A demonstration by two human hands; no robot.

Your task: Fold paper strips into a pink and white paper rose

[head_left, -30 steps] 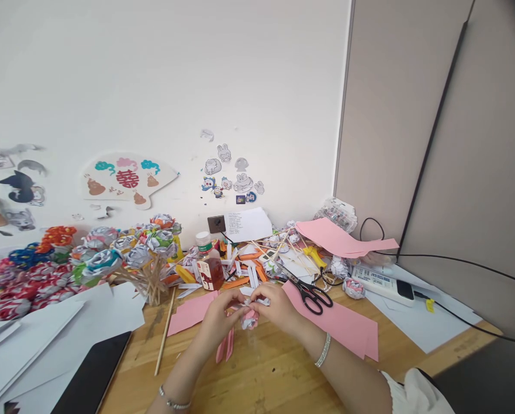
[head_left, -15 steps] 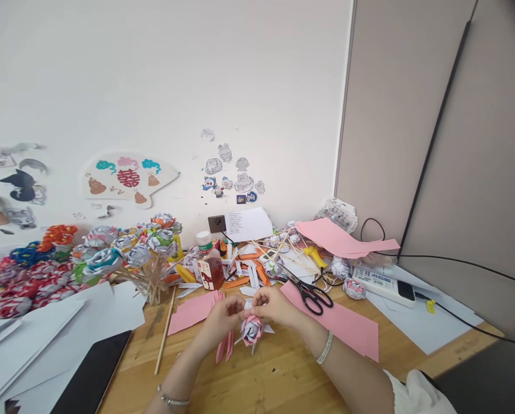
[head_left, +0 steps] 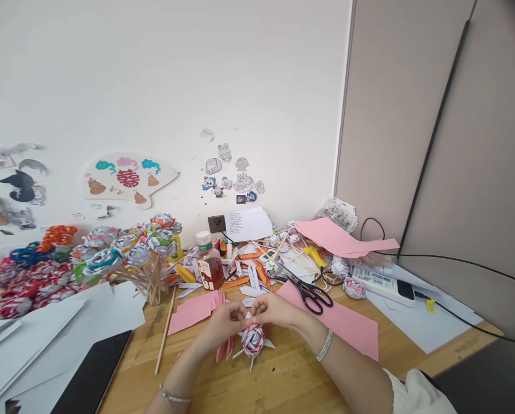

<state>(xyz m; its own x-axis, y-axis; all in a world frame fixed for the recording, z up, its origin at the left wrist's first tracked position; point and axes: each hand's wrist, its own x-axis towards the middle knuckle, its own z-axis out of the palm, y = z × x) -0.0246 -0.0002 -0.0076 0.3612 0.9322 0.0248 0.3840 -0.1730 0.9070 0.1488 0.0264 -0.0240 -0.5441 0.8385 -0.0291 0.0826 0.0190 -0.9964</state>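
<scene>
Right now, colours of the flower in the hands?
The flower is pink and white, clearest in the head view.

Craft corner, wooden desk (head_left: pixel 278 382), paper flowers (head_left: pixel 104 261), scissors (head_left: pixel 302 286), pink sheets (head_left: pixel 341 333)

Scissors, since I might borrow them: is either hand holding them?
No, the scissors lie partly on pink paper while the left hand and right hand hold a paper flower.

A plain white wall (head_left: pixel 261 69) spans the far side, bearing a fan-shaped cutout (head_left: pixel 110 187) at left and small cartoon cutouts (head_left: pixel 243 183) nearer the middle. Pale trim (head_left: pixel 344 103) divides it from a grey-beige panel (head_left: pixel 390 115) on the right, crossed by a slanting black strip (head_left: pixel 435 138). The wooden desk (head_left: pixel 240 394) stands against the wall under soft, even light.
</scene>
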